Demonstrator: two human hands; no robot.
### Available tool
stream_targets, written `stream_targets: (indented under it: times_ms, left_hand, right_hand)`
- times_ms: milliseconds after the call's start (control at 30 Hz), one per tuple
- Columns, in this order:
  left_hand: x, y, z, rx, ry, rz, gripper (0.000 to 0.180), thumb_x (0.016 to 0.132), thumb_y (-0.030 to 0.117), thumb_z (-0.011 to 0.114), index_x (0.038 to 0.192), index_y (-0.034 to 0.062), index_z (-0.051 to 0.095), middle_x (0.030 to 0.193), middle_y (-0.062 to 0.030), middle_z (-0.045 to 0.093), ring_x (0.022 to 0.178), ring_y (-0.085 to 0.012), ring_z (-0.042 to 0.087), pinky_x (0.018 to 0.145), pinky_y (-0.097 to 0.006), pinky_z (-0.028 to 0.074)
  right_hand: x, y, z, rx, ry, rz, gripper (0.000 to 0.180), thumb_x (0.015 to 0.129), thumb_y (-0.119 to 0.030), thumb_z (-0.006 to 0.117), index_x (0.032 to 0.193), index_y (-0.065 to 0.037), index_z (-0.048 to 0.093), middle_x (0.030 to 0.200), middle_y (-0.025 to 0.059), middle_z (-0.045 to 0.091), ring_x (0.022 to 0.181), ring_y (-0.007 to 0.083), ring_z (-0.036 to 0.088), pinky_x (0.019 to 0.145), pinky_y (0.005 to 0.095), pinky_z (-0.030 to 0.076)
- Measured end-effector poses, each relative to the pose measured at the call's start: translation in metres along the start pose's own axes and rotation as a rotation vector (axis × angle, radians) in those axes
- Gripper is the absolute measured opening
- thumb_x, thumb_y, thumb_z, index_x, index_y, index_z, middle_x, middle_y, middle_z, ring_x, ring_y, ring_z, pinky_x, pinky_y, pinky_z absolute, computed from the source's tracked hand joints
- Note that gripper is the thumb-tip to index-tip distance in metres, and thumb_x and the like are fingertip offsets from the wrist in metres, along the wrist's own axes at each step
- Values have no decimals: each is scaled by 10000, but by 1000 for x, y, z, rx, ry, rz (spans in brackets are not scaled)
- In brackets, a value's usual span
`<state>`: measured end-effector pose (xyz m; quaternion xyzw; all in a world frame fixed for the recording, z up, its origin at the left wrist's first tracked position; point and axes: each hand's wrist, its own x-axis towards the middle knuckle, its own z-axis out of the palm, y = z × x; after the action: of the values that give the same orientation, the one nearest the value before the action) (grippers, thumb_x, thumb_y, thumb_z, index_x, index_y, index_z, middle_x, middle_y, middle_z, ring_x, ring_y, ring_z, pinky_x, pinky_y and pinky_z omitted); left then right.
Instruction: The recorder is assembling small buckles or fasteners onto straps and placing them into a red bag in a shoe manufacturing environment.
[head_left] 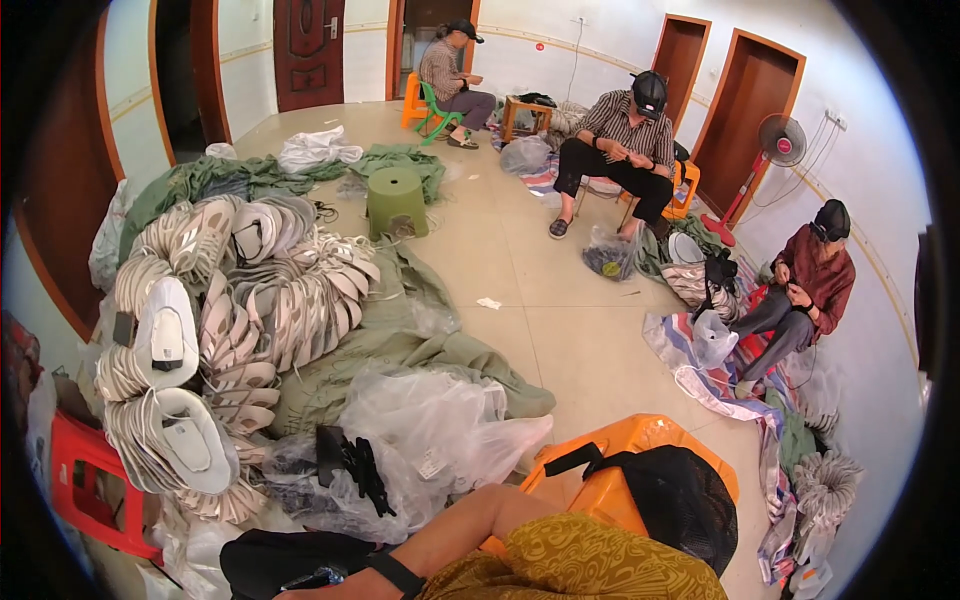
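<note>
A bare forearm [455, 530], which I take to be my right by the patterned yellow cloth [610, 560] at its upper end, crosses the lower edge with a black wristband [397, 574]. Only a sliver of my right hand [335, 591] shows past the band; its fingers are cut off. Beside it lies black cloth [285, 560] with a small shiny blue item [318, 577]. My left hand is out of the picture. Above the forearm, clear plastic bags [430, 425] hold or carry black strips [368, 475]. Stacked pale shoe uppers [290, 310] and white-lined shoe pieces [168, 335] pile up at the left.
An orange stool [640, 435] stands close by, a black mesh item [690, 490] over it. A red stool [100, 480] is at the left, a green one [395, 200] farther off. Three people [625, 140] sit doing handwork near striped sheets [690, 365] and a fan [780, 140].
</note>
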<state>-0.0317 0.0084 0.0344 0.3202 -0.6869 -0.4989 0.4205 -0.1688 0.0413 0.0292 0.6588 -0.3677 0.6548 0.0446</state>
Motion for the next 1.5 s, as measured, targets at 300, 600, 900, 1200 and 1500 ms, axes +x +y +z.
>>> stream_targets:
  times_ms: [300, 600, 900, 1200, 1500]
  left_hand:
    - [-2, -1, -6, 43, 7, 41, 124, 821, 58, 520, 902, -34, 499, 817, -99, 535, 743, -161, 516, 688, -255, 420]
    - [-6, -11, -13, 195, 73, 166, 193, 852, 158, 539, 864, -31, 502, 789, -97, 533, 687, -146, 497, 625, -240, 418]
    - [-17, 14, -9, -135, -9, 98, 154, 802, 68, 539, 919, -30, 525, 823, -120, 556, 770, -179, 512, 722, -285, 417]
    - [10, 59, -32, -305, -839, 528, 157, 763, 84, 600, 850, -33, 543, 774, -151, 576, 596, -232, 566, 494, -279, 469]
    - [0, 64, -44, -421, -659, 520, 165, 692, 52, 632, 813, -31, 556, 777, -195, 591, 646, -304, 607, 526, -317, 503]
  right_hand:
    - [8, -3, 4, -187, -21, -216, 263, 787, -101, 490, 537, -69, 414, 554, 41, 387, 522, 195, 433, 473, 300, 366]
    - [12, -10, 4, -297, -46, -293, 266, 783, -140, 488, 535, -79, 410, 554, 30, 390, 500, 181, 431, 461, 286, 351]
    - [24, -29, -27, -138, -43, -222, 143, 812, -68, 470, 785, 27, 574, 735, 85, 535, 627, 199, 536, 568, 289, 447]
    - [59, -67, -47, 248, -170, -68, 54, 716, 8, 572, 732, 40, 613, 750, 155, 602, 597, 232, 584, 470, 283, 470]
    - [69, -62, -37, 432, -260, -69, 83, 728, 16, 537, 745, 48, 611, 770, 172, 593, 621, 235, 584, 495, 288, 465]
